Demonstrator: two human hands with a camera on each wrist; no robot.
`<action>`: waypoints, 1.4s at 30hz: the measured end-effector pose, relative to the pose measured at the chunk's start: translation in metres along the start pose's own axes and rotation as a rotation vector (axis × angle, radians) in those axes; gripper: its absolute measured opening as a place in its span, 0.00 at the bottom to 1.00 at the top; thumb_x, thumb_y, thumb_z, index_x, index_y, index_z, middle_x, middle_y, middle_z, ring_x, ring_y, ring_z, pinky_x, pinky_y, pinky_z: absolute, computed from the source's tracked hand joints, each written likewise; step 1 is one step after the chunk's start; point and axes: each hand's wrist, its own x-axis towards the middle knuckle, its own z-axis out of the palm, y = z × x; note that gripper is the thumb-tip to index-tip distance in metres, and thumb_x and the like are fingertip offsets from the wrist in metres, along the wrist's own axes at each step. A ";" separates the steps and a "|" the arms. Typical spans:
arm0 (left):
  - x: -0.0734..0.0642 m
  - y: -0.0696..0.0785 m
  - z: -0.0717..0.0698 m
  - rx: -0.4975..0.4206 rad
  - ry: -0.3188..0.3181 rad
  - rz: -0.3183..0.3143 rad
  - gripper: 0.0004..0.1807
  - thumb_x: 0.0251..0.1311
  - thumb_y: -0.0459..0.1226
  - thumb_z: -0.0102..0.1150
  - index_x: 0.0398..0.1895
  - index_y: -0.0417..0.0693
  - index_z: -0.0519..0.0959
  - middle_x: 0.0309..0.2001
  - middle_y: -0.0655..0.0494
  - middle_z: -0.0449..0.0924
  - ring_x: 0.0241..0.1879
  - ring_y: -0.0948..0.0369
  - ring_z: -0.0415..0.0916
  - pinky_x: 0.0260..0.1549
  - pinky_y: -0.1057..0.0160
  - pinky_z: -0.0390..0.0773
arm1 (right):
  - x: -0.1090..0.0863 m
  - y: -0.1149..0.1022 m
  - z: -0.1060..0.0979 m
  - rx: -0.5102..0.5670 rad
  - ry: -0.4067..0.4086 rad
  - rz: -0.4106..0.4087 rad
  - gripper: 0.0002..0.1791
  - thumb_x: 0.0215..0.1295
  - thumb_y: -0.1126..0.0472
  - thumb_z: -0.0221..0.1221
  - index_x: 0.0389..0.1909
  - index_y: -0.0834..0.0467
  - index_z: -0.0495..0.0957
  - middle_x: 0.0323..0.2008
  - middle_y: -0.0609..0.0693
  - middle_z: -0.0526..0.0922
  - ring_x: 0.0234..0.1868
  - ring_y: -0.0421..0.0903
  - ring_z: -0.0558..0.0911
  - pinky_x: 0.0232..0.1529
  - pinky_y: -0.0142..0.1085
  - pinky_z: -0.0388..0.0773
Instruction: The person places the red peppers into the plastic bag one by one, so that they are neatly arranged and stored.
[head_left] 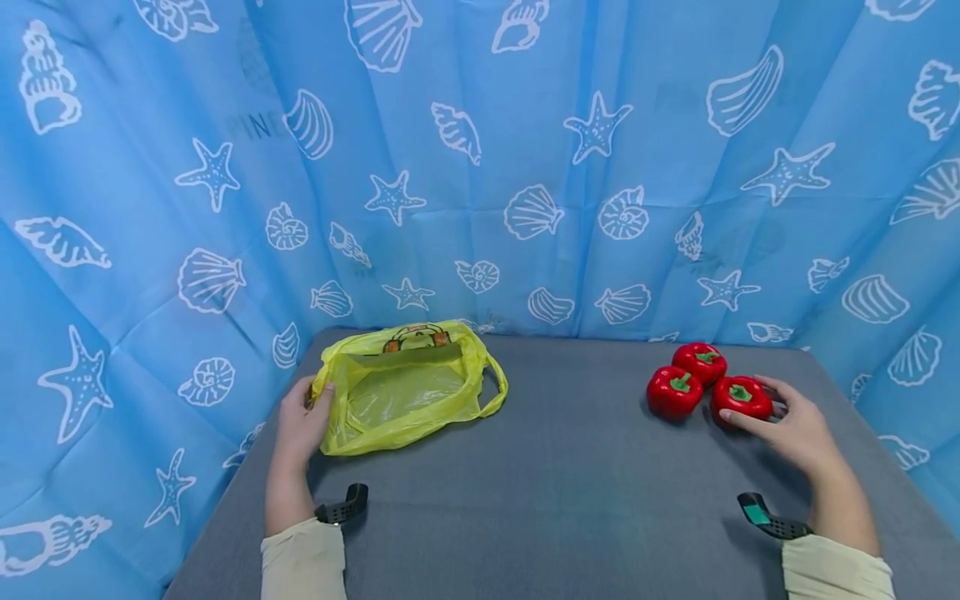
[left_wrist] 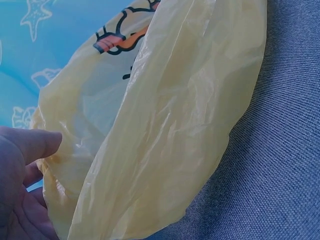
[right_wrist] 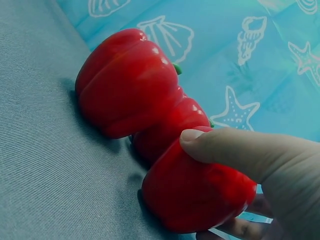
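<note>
A blue curtain printed with white shells and starfish point(head_left: 480, 179) forms the backdrop, meeting a worktop covered in grey woven cloth point(head_left: 540, 475). At the left lies a translucent yellow plastic carrier bag point(head_left: 412, 433), its mouth spread open, a dark-and-orange printed figure on its far wall and one loop handle point(head_left: 501, 393) trailing to the right. The person's left grip point(head_left: 302, 423) pinches the bag's near-left rim, the thumb on the inner side and the fingers outside. At the right, three glossy red bell peppers with green stems stand in a tight cluster: a far pepper point(head_left: 697, 361), a left pepper point(head_left: 673, 394) and a near-right pepper point(head_left: 750, 402). The right grip point(head_left: 801, 429) is closed about the near-right pepper, thumb on the near side, fingers around the opposite flank; whether its base has left the cloth cannot be told. The step in hand is judged to be the taking of this pepper while the bag is held open. The next move appears to call for a secure hold on the smooth skin, a lift that does not jostle the neighbouring peppers, and a steady left hand so that the limp rim does not collapse.
</note>
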 end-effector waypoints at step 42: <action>-0.002 -0.002 -0.003 -0.018 -0.037 0.044 0.29 0.83 0.49 0.47 0.75 0.38 0.68 0.73 0.36 0.69 0.75 0.41 0.65 0.75 0.38 0.66 | -0.024 -0.054 -0.010 0.205 0.079 -0.126 0.57 0.66 0.46 0.74 0.85 0.60 0.51 0.78 0.76 0.54 0.71 0.83 0.61 0.31 0.26 0.78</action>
